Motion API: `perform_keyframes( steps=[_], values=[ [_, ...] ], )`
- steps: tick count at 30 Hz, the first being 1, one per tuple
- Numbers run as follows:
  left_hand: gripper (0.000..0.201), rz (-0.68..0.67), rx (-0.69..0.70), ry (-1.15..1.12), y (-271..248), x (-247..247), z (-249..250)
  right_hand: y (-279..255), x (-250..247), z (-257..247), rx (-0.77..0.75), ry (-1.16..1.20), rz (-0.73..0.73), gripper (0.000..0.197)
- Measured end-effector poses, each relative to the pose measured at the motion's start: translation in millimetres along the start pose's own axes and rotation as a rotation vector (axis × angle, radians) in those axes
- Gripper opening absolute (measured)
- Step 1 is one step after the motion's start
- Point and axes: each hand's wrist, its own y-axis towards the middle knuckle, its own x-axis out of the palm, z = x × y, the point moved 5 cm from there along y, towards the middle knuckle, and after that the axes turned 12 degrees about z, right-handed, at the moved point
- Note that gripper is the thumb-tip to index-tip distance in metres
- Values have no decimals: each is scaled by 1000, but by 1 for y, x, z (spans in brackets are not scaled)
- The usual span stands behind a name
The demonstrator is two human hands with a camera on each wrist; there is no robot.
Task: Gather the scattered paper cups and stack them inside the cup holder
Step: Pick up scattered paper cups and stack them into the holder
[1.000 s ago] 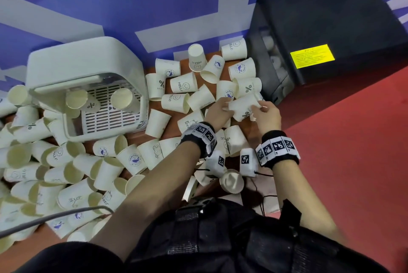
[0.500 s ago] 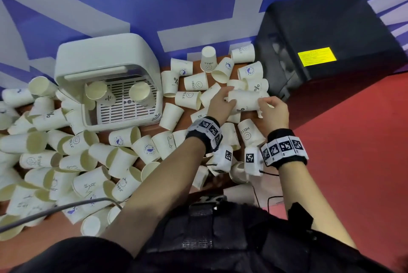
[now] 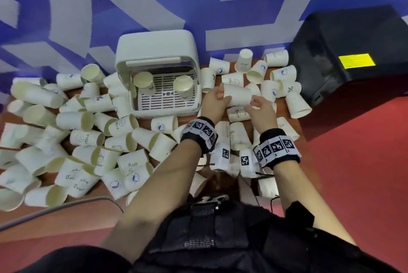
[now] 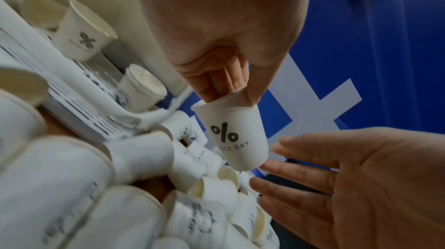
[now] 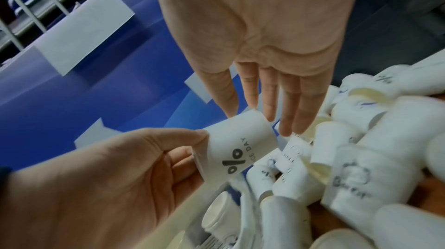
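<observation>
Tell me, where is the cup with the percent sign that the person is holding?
In the head view the percent-sign cup is held sideways above the scattered cups, just right of the white cup holder; the left hand pinches its rim, the right hand's straight fingers at its base.

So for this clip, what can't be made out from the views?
- Held cup: how many are nested; only the outer wall shows.
- Right hand: whether its fingertips touch the cup base, blurred.
- Black box: its contents, dark in the head view.
- Near table edge: hidden by the forearms.
</observation>
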Motion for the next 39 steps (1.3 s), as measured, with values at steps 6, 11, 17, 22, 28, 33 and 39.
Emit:
perform_keyframes(
  steps=[6,11,17,22,28,33,39],
  values=[
    [26,52,48,45,8,-83,-6,-34,74,-40,-107,13,-166,48],
    [26,144,147,147,13,-152,-10,-53,126,-63,-173,19,-238,47],
    [32,192,191,163,23,-198,-21,-65,173,-84,-251,-18,-335,51],
    [24,243,311,309,47,-216,-36,-64,212,-93,-287,4,-460,54],
    [22,266,382,423,77,-230,-46,-47,247,-101,-202,3,-484,52],
    [20,263,469,474,96,-235,-49,-32,273,-103,-238,-10,-458,48],
    [25,283,648,580,111,-240,-59,-24,291,-97,-218,64,-414,49]
  ],
)
